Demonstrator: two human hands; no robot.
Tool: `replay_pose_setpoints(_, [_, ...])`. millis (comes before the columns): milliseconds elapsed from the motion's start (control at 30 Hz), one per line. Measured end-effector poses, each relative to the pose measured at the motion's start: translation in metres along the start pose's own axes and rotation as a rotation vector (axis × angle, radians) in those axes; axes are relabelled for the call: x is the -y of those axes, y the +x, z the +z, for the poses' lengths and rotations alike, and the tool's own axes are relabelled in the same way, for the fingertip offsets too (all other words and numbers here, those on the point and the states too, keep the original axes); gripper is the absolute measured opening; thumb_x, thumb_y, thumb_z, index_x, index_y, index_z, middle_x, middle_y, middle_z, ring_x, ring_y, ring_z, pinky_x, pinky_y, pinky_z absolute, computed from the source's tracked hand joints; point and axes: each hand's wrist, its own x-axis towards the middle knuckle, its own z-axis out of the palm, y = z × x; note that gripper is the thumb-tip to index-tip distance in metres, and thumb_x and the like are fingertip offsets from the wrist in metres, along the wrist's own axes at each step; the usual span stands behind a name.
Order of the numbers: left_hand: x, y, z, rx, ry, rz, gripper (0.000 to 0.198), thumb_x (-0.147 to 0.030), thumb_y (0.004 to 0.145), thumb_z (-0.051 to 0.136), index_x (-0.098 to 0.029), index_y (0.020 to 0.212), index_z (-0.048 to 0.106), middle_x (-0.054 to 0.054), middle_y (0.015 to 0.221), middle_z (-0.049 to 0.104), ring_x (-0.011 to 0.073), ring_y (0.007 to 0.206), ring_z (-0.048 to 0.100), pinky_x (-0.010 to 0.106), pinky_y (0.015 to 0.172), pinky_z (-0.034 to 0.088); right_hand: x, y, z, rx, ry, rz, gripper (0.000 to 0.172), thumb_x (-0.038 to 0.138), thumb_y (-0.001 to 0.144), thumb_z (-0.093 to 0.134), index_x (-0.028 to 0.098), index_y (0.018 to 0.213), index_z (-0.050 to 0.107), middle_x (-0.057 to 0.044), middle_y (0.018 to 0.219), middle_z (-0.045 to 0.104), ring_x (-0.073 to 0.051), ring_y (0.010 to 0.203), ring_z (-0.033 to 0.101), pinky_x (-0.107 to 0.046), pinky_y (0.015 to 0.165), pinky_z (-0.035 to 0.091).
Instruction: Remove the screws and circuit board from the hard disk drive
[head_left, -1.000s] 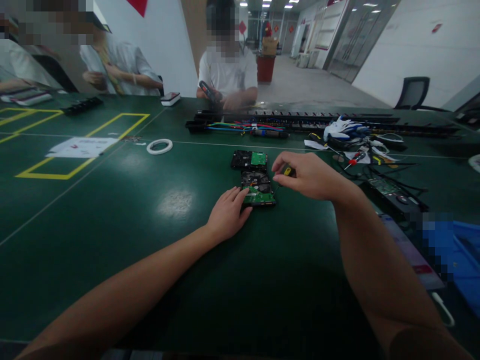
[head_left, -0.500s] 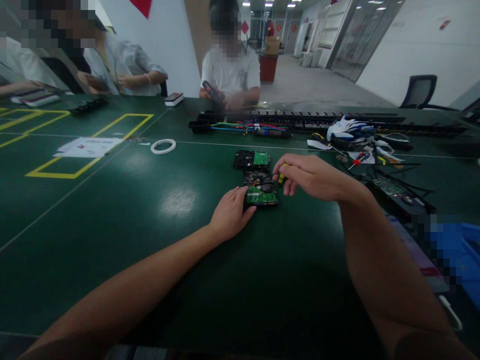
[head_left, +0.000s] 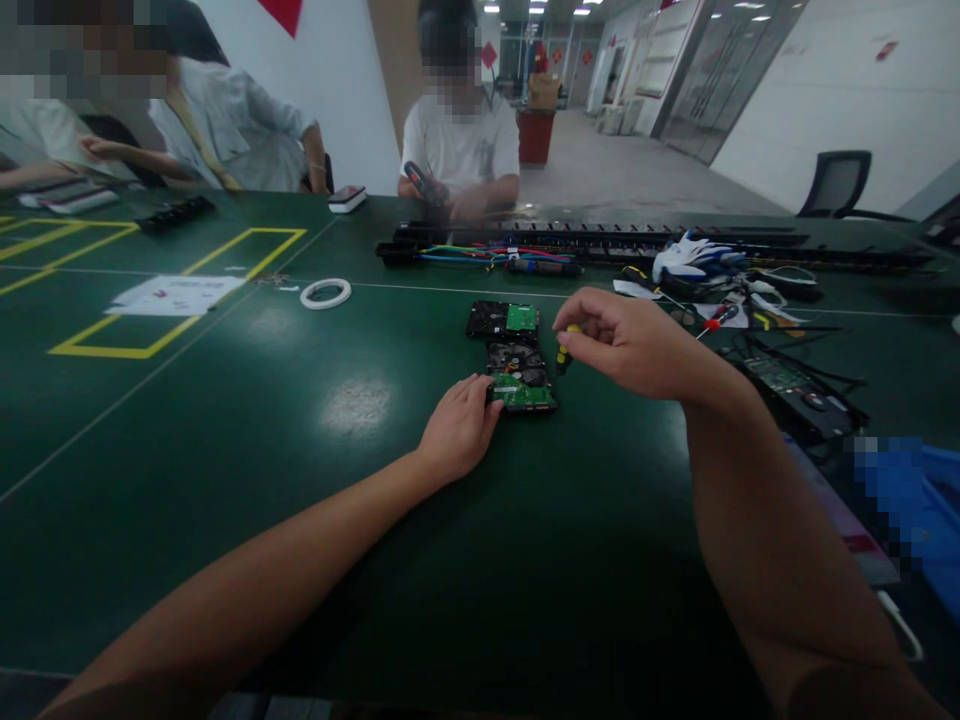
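My left hand (head_left: 461,428) grips the left edge of a hard drive (head_left: 521,380) with a green circuit board, which lies on the dark green table (head_left: 360,590). Just right of that drive, my right hand (head_left: 611,345) pinches a small yellow and black screwdriver (head_left: 565,350), its lower end pointing down beside the drive's right edge. Whether its tip touches anything is too small to tell. A second drive (head_left: 502,319), black with a bright green board, lies directly behind the first.
A white ring of tape (head_left: 325,293) and paper sheets (head_left: 176,295) lie left. Long black strips with wires (head_left: 495,255) run across the back. Gloves (head_left: 694,258), a red screwdriver (head_left: 720,318) and another drive (head_left: 806,390) are right. People sit opposite.
My right hand has risen slightly and its fingers have shifted on the screwdriver. My left thumb has drawn in against the drive's edge. A person at the back left has moved an arm leftward.
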Motion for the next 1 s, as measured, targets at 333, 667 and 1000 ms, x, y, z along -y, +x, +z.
replay_pose_setpoints(333, [0.000,0.001,0.000,0.014,-0.002,-0.002,0.041,-0.028,0.109,0.038,-0.010,0.143,0.053,0.018,0.144,0.065,0.0307,0.144,0.054,0.051,0.124,0.042,0.002,0.001,-0.004,-0.070,-0.027,0.036,0.010,0.032,0.091,0.069,0.022,0.094,0.068,0.002,0.065,0.059,-0.015,0.059,0.050,-0.033,0.062,0.035])
replay_pose_setpoints(667, [0.001,0.001,-0.001,0.027,0.021,0.006,0.043,-0.029,0.109,0.038,-0.010,0.145,0.053,0.017,0.145,0.064,0.0314,0.145,0.054,0.050,0.124,0.042,0.001,-0.002,-0.010,-0.065,-0.053,0.032,0.019,0.035,0.092,0.066,0.023,0.104,0.076,-0.002,0.075,0.071,-0.018,0.064,0.059,-0.033,0.063,0.041])
replay_pose_setpoints(1000, [0.002,0.000,0.000,0.029,0.009,0.008,0.042,-0.030,0.110,0.037,-0.011,0.145,0.052,0.018,0.146,0.064,0.0325,0.145,0.054,0.054,0.123,0.043,-0.011,0.001,-0.011,-0.118,-0.137,0.028,0.015,0.039,0.092,0.070,0.025,0.095,0.075,-0.004,0.086,0.074,-0.021,0.071,0.062,-0.036,0.068,0.046])
